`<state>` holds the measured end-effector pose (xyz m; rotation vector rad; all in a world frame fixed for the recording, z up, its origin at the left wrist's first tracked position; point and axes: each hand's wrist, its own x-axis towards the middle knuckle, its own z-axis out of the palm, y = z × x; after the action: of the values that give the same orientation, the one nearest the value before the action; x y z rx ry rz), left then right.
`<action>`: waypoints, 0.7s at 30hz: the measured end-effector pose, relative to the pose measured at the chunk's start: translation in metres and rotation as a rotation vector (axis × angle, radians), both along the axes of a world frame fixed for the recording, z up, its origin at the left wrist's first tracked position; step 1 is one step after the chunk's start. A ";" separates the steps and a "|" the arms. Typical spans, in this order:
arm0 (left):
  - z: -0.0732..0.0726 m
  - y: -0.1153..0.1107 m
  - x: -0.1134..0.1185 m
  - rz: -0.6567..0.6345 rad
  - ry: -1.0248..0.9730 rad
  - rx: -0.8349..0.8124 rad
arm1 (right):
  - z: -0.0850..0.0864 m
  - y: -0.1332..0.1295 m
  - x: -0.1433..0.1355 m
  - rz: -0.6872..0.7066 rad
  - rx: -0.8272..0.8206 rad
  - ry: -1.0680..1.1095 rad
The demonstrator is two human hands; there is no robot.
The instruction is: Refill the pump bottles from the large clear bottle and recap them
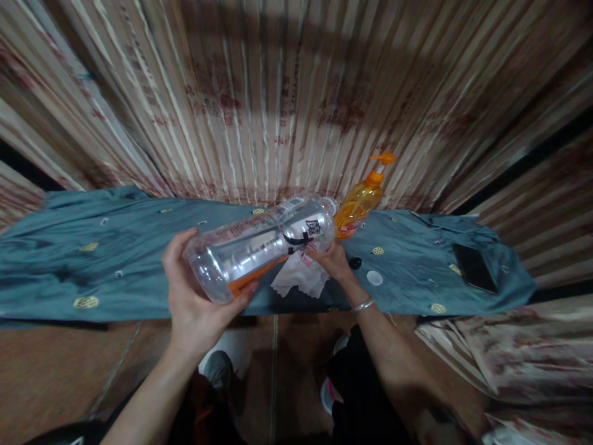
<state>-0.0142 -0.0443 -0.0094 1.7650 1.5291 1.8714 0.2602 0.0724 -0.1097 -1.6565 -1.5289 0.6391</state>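
Observation:
A large clear plastic bottle (pixel 259 247) with a silver, black and orange label lies tilted in front of me, its neck end toward the upper right. Around its base, the fingers and thumb of my left hand (pixel 199 303) are wrapped. My right hand (pixel 331 259) is closed at the bottle's neck end, pinching a crumpled white tissue (pixel 301 275) against the bottle's lower side. Part of the tissue hangs down below the bottle. Just behind the neck stands an orange pump bottle (pixel 359 207) of yellow-orange liquid.
A green patterned cloth (pixel 134 247) covers the narrow table. Right of my right hand lie a small black cap (pixel 355 263) and a white round disc (pixel 374 277). A dark phone (pixel 475 267) lies at the right end. Striped curtains (pixel 287 123) hang behind the table.

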 end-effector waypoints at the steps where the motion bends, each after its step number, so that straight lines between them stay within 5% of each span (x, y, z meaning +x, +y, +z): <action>1: 0.000 0.000 0.000 -0.004 -0.001 0.002 | 0.001 0.000 0.000 -0.003 -0.013 0.003; 21: -0.007 -0.003 0.002 0.032 -0.024 -0.034 | -0.002 -0.001 0.001 0.016 -0.030 0.083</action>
<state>-0.0127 -0.0471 -0.0162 1.7077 1.5804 1.8627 0.2611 0.0716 -0.1118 -1.6207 -1.4812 0.7335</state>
